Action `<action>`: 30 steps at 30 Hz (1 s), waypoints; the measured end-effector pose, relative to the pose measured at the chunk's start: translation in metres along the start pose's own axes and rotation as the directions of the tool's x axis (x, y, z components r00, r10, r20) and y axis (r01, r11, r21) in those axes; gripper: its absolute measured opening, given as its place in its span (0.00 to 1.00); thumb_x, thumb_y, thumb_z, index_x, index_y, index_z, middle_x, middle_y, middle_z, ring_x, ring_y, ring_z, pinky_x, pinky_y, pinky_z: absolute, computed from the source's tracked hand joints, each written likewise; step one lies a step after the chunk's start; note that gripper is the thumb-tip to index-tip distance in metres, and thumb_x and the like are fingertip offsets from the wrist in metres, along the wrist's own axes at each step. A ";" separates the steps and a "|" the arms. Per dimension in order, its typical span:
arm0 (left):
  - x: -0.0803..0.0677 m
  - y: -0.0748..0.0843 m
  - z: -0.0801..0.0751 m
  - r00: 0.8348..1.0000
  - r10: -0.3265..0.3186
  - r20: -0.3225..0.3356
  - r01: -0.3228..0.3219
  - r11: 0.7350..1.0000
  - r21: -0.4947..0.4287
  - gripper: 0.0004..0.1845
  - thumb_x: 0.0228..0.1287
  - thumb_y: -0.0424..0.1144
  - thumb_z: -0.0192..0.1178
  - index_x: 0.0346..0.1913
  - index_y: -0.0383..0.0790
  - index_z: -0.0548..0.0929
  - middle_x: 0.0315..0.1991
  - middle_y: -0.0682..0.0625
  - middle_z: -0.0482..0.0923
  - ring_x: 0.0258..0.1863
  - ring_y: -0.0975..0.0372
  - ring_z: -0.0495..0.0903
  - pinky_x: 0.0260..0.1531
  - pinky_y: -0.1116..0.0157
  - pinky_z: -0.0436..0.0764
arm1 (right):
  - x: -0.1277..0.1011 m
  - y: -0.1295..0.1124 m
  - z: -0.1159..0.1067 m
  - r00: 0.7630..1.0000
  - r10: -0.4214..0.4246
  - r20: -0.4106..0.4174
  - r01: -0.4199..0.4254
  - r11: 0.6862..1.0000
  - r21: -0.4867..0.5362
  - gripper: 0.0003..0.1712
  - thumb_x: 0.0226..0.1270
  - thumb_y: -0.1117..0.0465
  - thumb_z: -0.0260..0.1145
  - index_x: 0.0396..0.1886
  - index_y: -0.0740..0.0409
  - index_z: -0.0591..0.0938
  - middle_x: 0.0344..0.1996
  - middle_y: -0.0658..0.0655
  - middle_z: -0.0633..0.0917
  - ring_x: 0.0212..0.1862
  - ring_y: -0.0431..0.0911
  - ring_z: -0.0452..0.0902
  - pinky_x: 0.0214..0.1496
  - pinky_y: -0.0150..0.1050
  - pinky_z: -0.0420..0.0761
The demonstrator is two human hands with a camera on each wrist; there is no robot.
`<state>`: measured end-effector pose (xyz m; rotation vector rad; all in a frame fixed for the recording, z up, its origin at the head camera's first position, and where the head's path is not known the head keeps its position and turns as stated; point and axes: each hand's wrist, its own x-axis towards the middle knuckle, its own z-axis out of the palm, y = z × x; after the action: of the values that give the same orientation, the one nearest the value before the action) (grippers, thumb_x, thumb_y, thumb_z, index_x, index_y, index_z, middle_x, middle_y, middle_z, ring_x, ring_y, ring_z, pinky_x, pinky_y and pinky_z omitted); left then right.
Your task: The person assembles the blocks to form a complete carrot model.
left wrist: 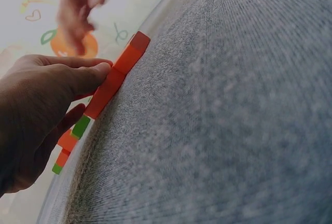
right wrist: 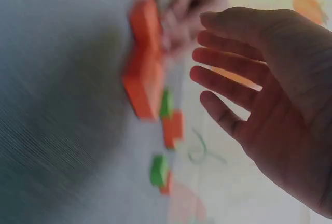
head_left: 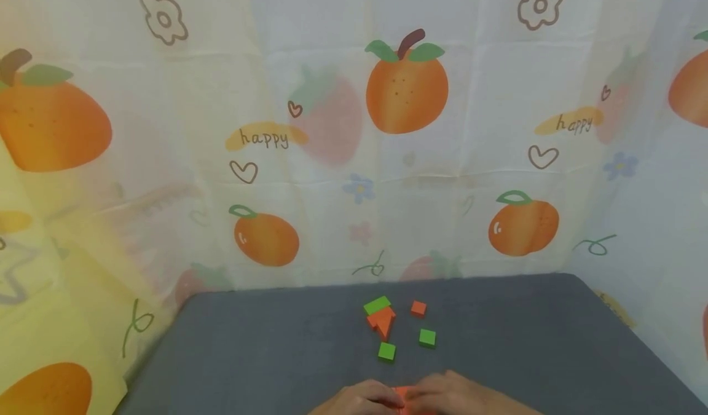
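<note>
At the bottom of the head view, two orange blocks lie end to end on the grey table (head_left: 276, 353); part of the orange (head_left: 405, 393) shows between the hands. My left hand (head_left: 362, 398) pinches one orange block (left wrist: 106, 94) between thumb and fingers. The other orange block (left wrist: 133, 53) adjoins it, on the right hand's side. My right hand (head_left: 456, 395) holds nothing; in the right wrist view its fingers (right wrist: 228, 81) are extended and spread, apart from the blocks. It looks blurred in the left wrist view.
Farther back on the table lie a green block (head_left: 378, 305) against an orange triangular piece (head_left: 384, 324), a small orange block (head_left: 418, 308) and two green blocks, one nearer (head_left: 386, 352) and one to the right (head_left: 428, 338). A fruit-printed curtain (head_left: 321, 218) hangs behind the table.
</note>
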<state>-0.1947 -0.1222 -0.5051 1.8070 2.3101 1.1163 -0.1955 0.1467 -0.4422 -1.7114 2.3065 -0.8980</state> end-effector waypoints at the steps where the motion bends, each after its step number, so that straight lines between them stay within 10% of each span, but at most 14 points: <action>1: 0.000 0.000 -0.001 1.000 0.007 0.008 -0.007 1.000 0.017 0.14 0.69 0.39 0.50 0.52 0.42 0.79 0.55 0.51 0.72 0.54 0.66 0.71 0.49 0.76 0.72 | 0.001 0.002 -0.006 0.999 0.035 -0.003 -0.035 0.999 -0.031 0.15 0.69 0.54 0.55 0.53 0.48 0.77 0.49 0.50 0.78 0.49 0.38 0.74 0.43 0.38 0.78; 5: 0.001 -0.003 -0.002 0.999 0.031 0.016 -0.031 0.999 0.028 0.14 0.69 0.38 0.50 0.53 0.40 0.78 0.55 0.49 0.72 0.55 0.64 0.70 0.51 0.74 0.72 | 0.014 0.030 -0.042 0.964 0.260 -0.054 -0.265 0.934 -0.239 0.15 0.67 0.53 0.58 0.53 0.46 0.77 0.53 0.49 0.76 0.54 0.44 0.72 0.49 0.56 0.74; 11: 0.002 -0.003 0.001 0.997 0.075 -0.011 -0.074 0.996 0.047 0.14 0.68 0.36 0.50 0.51 0.37 0.79 0.54 0.47 0.73 0.54 0.62 0.72 0.49 0.74 0.73 | 0.028 0.087 -0.058 0.911 0.408 -0.062 -0.408 0.868 -0.282 0.20 0.66 0.63 0.58 0.58 0.57 0.74 0.59 0.58 0.72 0.59 0.53 0.68 0.54 0.55 0.71; 16: 0.001 -0.002 0.002 0.997 0.065 -0.033 -0.064 0.998 0.022 0.13 0.68 0.36 0.50 0.51 0.38 0.79 0.54 0.47 0.72 0.54 0.62 0.72 0.49 0.73 0.73 | 0.022 0.105 -0.056 0.914 0.406 -0.007 -0.389 0.868 -0.309 0.24 0.64 0.69 0.56 0.61 0.58 0.72 0.61 0.60 0.70 0.61 0.58 0.66 0.53 0.65 0.66; 23: 0.001 0.000 0.001 0.999 0.046 -0.026 -0.047 0.999 -0.007 0.14 0.68 0.36 0.49 0.53 0.40 0.78 0.55 0.48 0.71 0.56 0.63 0.70 0.50 0.73 0.73 | 0.008 0.109 -0.059 0.924 0.335 -0.183 -0.381 0.785 -0.488 0.16 0.57 0.65 0.65 0.47 0.55 0.80 0.40 0.53 0.78 0.39 0.46 0.74 0.34 0.45 0.75; 30: 0.000 0.000 0.001 0.998 0.046 -0.037 -0.047 0.999 -0.012 0.13 0.68 0.35 0.49 0.53 0.39 0.78 0.55 0.48 0.71 0.55 0.64 0.71 0.49 0.73 0.74 | 0.003 0.120 -0.052 0.929 0.336 -0.157 -0.369 0.797 -0.478 0.15 0.55 0.65 0.67 0.44 0.58 0.80 0.33 0.52 0.75 0.33 0.44 0.72 0.29 0.38 0.73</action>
<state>-0.1938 -0.1214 -0.5060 1.8611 2.2867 1.1771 -0.3192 0.1852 -0.4629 -1.3105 2.9574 -0.2929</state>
